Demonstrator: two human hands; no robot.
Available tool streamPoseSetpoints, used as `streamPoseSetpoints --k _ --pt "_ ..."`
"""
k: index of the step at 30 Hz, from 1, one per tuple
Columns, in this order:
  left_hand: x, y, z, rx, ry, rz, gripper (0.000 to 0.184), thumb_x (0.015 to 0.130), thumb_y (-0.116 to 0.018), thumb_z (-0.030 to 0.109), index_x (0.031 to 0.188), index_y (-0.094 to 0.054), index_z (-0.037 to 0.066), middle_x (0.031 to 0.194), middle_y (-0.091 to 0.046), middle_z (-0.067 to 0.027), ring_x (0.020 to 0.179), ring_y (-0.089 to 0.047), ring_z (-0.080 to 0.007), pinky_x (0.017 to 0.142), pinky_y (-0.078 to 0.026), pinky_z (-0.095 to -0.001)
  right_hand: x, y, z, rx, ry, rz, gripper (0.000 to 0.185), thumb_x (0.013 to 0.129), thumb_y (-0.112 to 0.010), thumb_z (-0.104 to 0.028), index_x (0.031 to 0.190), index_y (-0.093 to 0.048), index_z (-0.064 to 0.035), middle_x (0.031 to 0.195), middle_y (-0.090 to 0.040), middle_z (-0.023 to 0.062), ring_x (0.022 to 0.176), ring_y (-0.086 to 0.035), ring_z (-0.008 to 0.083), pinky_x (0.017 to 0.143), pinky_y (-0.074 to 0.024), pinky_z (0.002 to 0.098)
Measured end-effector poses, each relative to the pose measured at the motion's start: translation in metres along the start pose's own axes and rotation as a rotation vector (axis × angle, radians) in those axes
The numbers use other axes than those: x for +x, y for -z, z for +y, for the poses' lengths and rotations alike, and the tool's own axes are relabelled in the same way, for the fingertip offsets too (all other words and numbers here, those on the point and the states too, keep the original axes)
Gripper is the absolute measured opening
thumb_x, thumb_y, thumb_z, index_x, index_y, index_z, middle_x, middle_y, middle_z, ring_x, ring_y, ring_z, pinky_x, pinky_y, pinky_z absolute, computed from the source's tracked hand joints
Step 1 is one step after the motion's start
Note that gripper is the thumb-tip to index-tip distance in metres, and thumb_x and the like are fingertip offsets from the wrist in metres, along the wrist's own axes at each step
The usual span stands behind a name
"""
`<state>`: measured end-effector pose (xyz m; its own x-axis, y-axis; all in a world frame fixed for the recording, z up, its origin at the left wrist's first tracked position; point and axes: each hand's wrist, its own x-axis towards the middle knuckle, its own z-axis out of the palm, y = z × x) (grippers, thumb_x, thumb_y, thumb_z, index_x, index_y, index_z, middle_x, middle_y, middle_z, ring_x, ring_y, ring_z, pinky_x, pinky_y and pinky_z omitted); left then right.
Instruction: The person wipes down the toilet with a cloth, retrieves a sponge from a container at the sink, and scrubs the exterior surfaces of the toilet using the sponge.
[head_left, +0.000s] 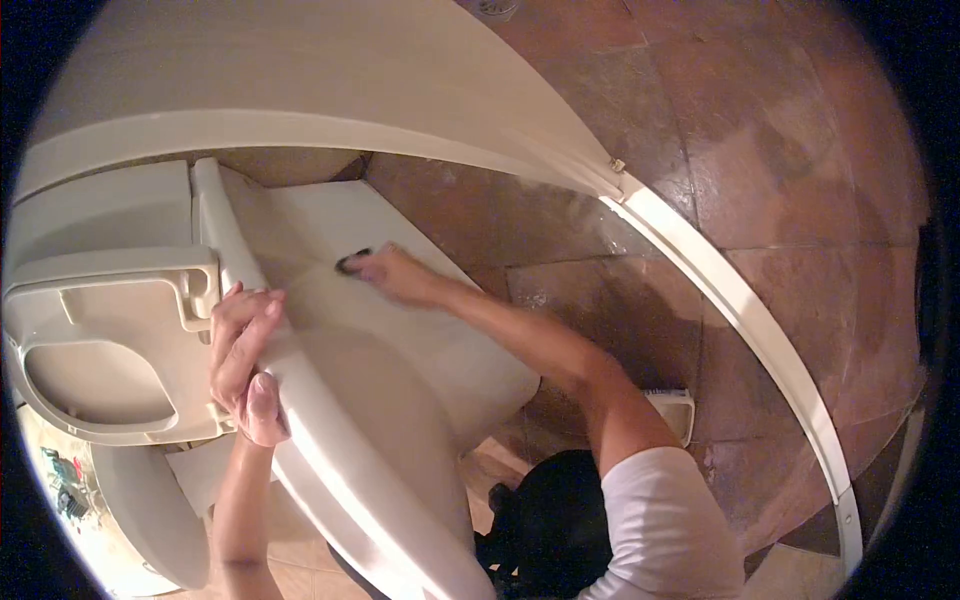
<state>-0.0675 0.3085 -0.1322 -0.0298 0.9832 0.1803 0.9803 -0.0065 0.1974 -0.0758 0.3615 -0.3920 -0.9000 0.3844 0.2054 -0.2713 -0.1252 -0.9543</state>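
A large white, smooth, tub-like moulded piece (420, 340) lies tilted in front of me, with a raised curved rim along its left side. My left hand (248, 360) is closed on that rim, thumb and fingertips showing at its edge. Over the inner surface, my right hand (395, 275) is closed on a small dark object (353, 262), pressed against the white surface. Its bristly, dark edge shows, but the fingers cover most of it and I cannot make out its kind.
Left of the rim lies a cream plastic frame (110, 275) with an oval recess. A curved white floor sill (740, 300) crosses the brown tiles (610, 260). A pale curved panel (330, 60) stands at the top. Near my right arm sits a small white container (683, 412).
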Motion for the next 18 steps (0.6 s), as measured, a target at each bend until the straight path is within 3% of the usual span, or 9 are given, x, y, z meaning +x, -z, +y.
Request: streamPoseSetpoints --k 4,5,8,9,12,14,16,17,18 --pt "0.002 0.002 0.002 0.036 0.004 -0.03 0.059 0.084 -0.034 0.044 0.103 -0.061 -0.005 0.095 -0.06 -0.0202 0.094 -0.054 -0.0339 0.093 -0.033 -0.0505 -0.029 0.001 0.002 0.029 0.298 0.038 0.032 0.09 -0.047 -0.011 0.121 -0.054 -0.011 0.113 -0.06 0.0118 0.093 -0.058 0.0305 0.089 -0.041 0.0381" --pt "0.001 0.002 0.0 0.039 0.01 -0.029 0.059 0.084 -0.034 0.044 0.103 -0.061 -0.005 0.095 -0.06 -0.0202 0.094 -0.054 -0.0339 0.093 -0.033 -0.0505 -0.018 0.005 0.014 0.079 0.094 -0.029 0.032 0.09 -0.047 -0.012 0.121 -0.054 -0.0108 0.114 -0.059 0.0124 0.094 -0.058 0.032 0.09 -0.0404 0.0376" --pt "-0.001 0.0 -0.003 0.021 -0.006 -0.002 0.061 0.085 -0.033 0.045 0.105 -0.059 -0.006 0.096 -0.06 -0.0207 0.094 -0.054 -0.0336 0.093 -0.034 -0.0498 0.034 -0.002 0.054 -0.052 0.026 0.069 0.032 0.09 -0.047 -0.013 0.12 -0.054 -0.0108 0.112 -0.059 0.0147 0.092 -0.058 0.0334 0.089 -0.0409 0.0383" --pt "-0.001 0.0 -0.004 0.023 -0.005 0.0 0.061 0.085 -0.033 0.045 0.106 -0.059 -0.006 0.096 -0.06 -0.0208 0.094 -0.054 -0.0335 0.093 -0.034 -0.0497 0.032 0.005 0.014 -0.025 -0.016 -0.009 0.032 0.089 -0.047 -0.012 0.12 -0.055 -0.0111 0.116 -0.057 0.0149 0.104 -0.056 0.0279 0.091 -0.04 0.0353" --pt "0.0 -0.001 -0.002 0.013 0.012 0.0 0.061 0.085 -0.033 0.046 0.107 -0.058 -0.006 0.097 -0.06 -0.0208 0.094 -0.054 -0.0332 0.093 -0.033 -0.0496 -0.005 0.0 -0.041 -0.06 0.186 -0.06 0.032 0.089 -0.047 -0.012 0.12 -0.055 -0.0121 0.117 -0.057 0.0122 0.106 -0.052 0.0254 0.091 -0.0389 0.0342" --pt "0.0 0.001 -0.001 0.011 0.024 -0.008 0.061 0.085 -0.034 0.046 0.108 -0.058 -0.006 0.097 -0.06 -0.0207 0.094 -0.053 -0.0332 0.093 -0.033 -0.0497 -0.014 0.001 -0.031 -0.132 0.292 -0.16 0.034 0.089 -0.047 -0.011 0.121 -0.055 -0.0156 0.118 -0.057 0.0088 0.099 -0.05 0.0257 0.09 -0.0388 0.0349" --pt "0.001 0.002 0.0 0.012 0.008 -0.03 0.061 0.084 -0.035 0.045 0.109 -0.057 -0.006 0.098 -0.06 -0.0216 0.094 -0.053 -0.0335 0.094 -0.032 -0.0497 -0.009 0.004 -0.013 -0.064 0.319 -0.02 0.036 0.088 -0.047 -0.01 0.123 -0.054 -0.0181 0.111 -0.059 0.0087 0.085 -0.048 0.029 0.087 -0.0388 0.0383" --pt "0.0 0.001 0.0 0.01 0.008 -0.026 0.061 0.084 -0.035 0.045 0.109 -0.057 -0.006 0.098 -0.06 -0.0216 0.094 -0.053 -0.0335 0.094 -0.032 -0.0497 0.002 0.012 -0.011 -0.04 0.072 -0.104 0.038 0.087 -0.045 -0.007 0.122 -0.054 -0.0189 0.11 -0.06 0.0098 0.087 -0.051 0.031 0.088 -0.0387 0.0379" --pt "0.0 0.001 0.0 0.008 0.006 -0.031 0.061 0.084 -0.036 0.045 0.11 -0.056 -0.007 0.098 -0.06 -0.0221 0.095 -0.053 -0.0338 0.094 -0.032 -0.0497 0.005 0.007 -0.016 -0.041 0.073 -0.103 0.038 0.087 -0.045 -0.007 0.122 -0.054 -0.0189 0.11 -0.06 0.0098 0.087 -0.051 0.031 0.088 -0.0387 0.0379"
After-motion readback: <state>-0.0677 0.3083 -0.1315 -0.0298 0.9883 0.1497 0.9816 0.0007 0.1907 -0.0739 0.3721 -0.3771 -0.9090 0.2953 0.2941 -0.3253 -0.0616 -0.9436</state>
